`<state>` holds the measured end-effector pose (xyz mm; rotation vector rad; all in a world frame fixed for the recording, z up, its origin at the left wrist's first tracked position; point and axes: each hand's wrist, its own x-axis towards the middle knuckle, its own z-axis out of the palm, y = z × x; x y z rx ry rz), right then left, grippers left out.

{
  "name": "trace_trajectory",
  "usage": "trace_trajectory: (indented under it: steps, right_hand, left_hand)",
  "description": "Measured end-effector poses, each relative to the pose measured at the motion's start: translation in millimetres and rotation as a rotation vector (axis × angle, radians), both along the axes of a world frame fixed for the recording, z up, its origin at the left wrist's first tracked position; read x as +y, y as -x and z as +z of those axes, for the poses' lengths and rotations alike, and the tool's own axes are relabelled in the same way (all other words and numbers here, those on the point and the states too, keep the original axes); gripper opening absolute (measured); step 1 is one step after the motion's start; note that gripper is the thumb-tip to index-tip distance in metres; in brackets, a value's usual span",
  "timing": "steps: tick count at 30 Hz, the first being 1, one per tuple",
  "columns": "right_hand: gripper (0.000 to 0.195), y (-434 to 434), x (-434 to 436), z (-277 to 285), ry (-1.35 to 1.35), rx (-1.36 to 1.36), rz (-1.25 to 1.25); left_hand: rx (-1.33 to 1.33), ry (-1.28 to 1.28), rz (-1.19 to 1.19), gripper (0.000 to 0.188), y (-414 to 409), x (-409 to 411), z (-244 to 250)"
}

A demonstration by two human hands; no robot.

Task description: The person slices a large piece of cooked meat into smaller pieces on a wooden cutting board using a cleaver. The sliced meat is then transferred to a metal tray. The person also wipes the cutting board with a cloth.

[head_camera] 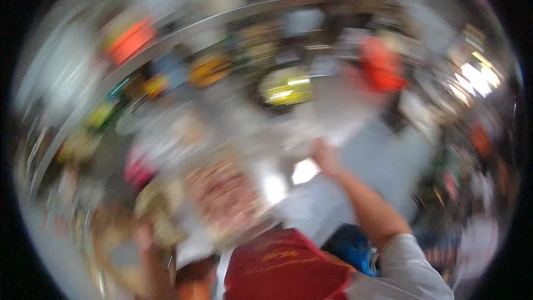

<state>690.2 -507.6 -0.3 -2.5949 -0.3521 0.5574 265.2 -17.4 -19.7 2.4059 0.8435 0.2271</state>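
Heavy motion blur covers the whole view. My right hand (325,154) is stretched forward over a shiny grey surface (245,112). Beside its fingers is a bright white patch (305,171), either a reflection or a pale object; whether the hand holds it I cannot tell. At the lower left, my left hand (145,235) is close to a beige, rounded thing (160,206), and contact between them is unclear. Between the hands lies a tray-like, pale-edged batch of pinkish-brown stuff (222,191), perhaps food. I wear a red apron (287,266) bearing writing.
Farther off sit a yellow-green round thing (287,87), a red-orange thing (381,64) and an orange round thing (209,68). A long shelf edge (200,23) curves across the back, with an orange container (132,41) above it. A pink thing (139,166) is at left.
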Motion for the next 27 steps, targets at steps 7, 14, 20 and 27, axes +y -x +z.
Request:
trace_trajectory:
  steps: [7, 14, 20, 27]
  right_hand:
    - [0.061, -33, 1, -67, -0.222, -0.639, 0.174]
    - [0.051, 249, 225, 71, -0.497, -0.081, 1.141]
    - [0.073, 368, 338, 35, 0.061, -0.28, 1.335]
    - [0.043, 413, 371, 21, 0.138, -0.37, 1.201]
  left_hand:
    - [-0.246, 0.435, 0.581, 0.032, 59, -120, 151]
    - [-0.167, -0.054, 1.217, 0.042, 246, -49, 122]
    - [-0.125, -0.245, 0.692, 0.055, 149, 198, 66]
    - [0.142, -0.215, -0.043, 0.053, 25, 281, 16]
